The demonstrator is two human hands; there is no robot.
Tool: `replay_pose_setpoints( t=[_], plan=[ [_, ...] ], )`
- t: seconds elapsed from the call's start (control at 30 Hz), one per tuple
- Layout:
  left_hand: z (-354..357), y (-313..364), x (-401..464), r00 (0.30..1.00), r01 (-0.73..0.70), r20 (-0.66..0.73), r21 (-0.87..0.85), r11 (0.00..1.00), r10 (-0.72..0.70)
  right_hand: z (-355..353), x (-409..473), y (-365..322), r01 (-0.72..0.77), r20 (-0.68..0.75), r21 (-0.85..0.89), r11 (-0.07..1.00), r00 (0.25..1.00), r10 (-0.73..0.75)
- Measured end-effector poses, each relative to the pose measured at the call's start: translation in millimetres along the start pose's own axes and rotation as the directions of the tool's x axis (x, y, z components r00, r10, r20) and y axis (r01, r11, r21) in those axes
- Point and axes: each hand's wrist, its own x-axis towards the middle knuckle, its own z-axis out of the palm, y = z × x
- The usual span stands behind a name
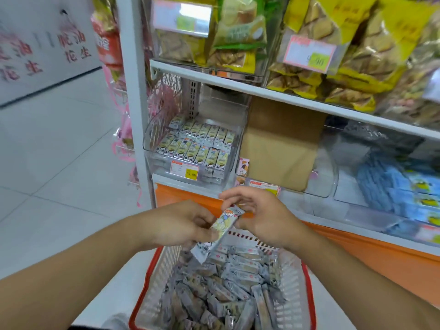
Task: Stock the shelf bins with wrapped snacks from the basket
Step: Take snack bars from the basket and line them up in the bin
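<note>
A long wrapped snack (pixel 220 231) with a cartoon print is held tilted above the basket. My left hand (pixel 183 225) grips its lower middle. My right hand (pixel 259 215) pinches its upper end. Below them stands a white basket (pixel 295 294) with a red rim, filled with several wrapped snacks (pixel 228 289). Ahead on the lower shelf sits a clear bin (pixel 152 148) holding two tidy rows of the same snacks (pixel 200 144), with a yellow price tag (pixel 184 170) on its front.
A brown cardboard box (pixel 283 144) stands right of the bin. Blue packets (pixel 390 186) fill a clear bin at the far right. Yellow biscuit bags (pixel 333 51) crowd the upper shelf. An orange base panel (pixel 181 196) runs under the shelf. White tiled floor (pixel 59 163) lies left.
</note>
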Motion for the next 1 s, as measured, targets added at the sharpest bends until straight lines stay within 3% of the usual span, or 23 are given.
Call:
replay_pose_setpoints(
  t=[0.13,0.23,0.53,0.6,0.67,0.73,0.8,0.9,1.0],
  plan=[
    [-1,13,-4,0.982,-0.008,-0.185,-0.24,0.971,-0.038,3,-4,-12,0.093,-0.186,-0.172,0.981,0.975,-0.125],
    [-3,13,0,0.958,-0.052,-0.281,-0.366,0.929,-0.057,9,-7,-25,0.114,-0.14,-0.201,0.973,0.98,-0.143],
    [-13,19,11,0.94,-0.076,-0.334,-0.399,0.914,-0.068,15,9,-37,0.002,-0.174,-0.25,0.968,0.984,-0.047],
    [-24,29,7,0.935,-0.09,-0.354,-0.31,0.946,-0.027,13,19,-43,0.002,-0.204,-0.228,0.974,0.978,-0.05],
    [-46,32,7,0.887,-0.084,-0.459,-0.039,0.996,0.057,9,38,-53,0.019,-0.245,-0.25,0.968,0.966,-0.082],
    [-75,24,9,0.788,-0.022,-0.596,0.226,0.974,0.156,4,69,-63,0.031,-0.271,-0.283,0.959,0.956,-0.111],
    [-103,7,13,0.731,0.038,-0.624,0.443,0.896,0.278,0,112,-69,0.028,-0.28,-0.307,0.951,0.953,-0.118],
    [-127,-25,22,0.848,0.185,-0.475,0.681,0.709,0.236,-3,186,-63,-0.013,-0.258,-0.341,0.94,0.963,-0.08],
    [-132,-41,27,0.904,0.275,-0.419,0.726,0.63,0.088,-2,253,-47,-0.065,-0.227,-0.385,0.921,0.974,-0.026]
  ],
)
